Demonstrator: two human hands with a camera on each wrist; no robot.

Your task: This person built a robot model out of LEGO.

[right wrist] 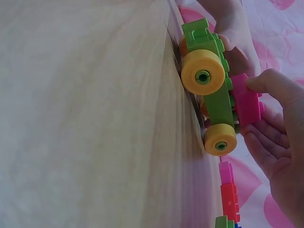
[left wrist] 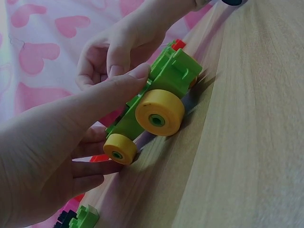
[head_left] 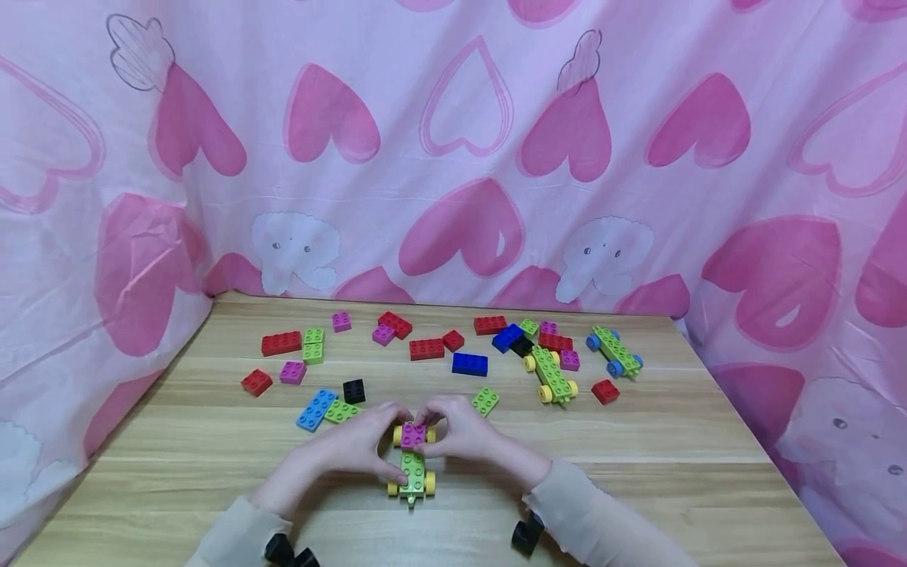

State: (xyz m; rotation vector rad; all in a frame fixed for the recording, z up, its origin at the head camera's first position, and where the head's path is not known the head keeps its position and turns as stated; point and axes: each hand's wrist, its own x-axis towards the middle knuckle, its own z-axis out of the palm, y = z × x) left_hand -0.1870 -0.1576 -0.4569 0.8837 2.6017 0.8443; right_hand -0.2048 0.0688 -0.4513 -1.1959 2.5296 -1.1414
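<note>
A wooden table [head_left: 212, 441] is seen from above, backed by a pink heart-print cloth [head_left: 453, 157]. On the left of the table, loose bricks are scattered, among them a red brick [head_left: 281, 342] and a light blue brick [head_left: 316, 409]. The left hand [head_left: 357, 445] is curled against the left side of a green wheeled chassis [head_left: 413, 471], its thumb laid along the chassis edge, as shown in the left wrist view. The chassis stands on the table between both hands, on four yellow wheels. A magenta brick [head_left: 413, 435] is pinched on the far end of the chassis by the right hand [head_left: 464, 433]; whether it is fully pressed home cannot be told. Judged from this, the build appears barely begun, with one brick placed and most studs bare. Further right, two more green chassis, one yellow-wheeled [head_left: 551, 375] and one blue-wheeled [head_left: 614, 351], lie bare among other bricks.
</note>
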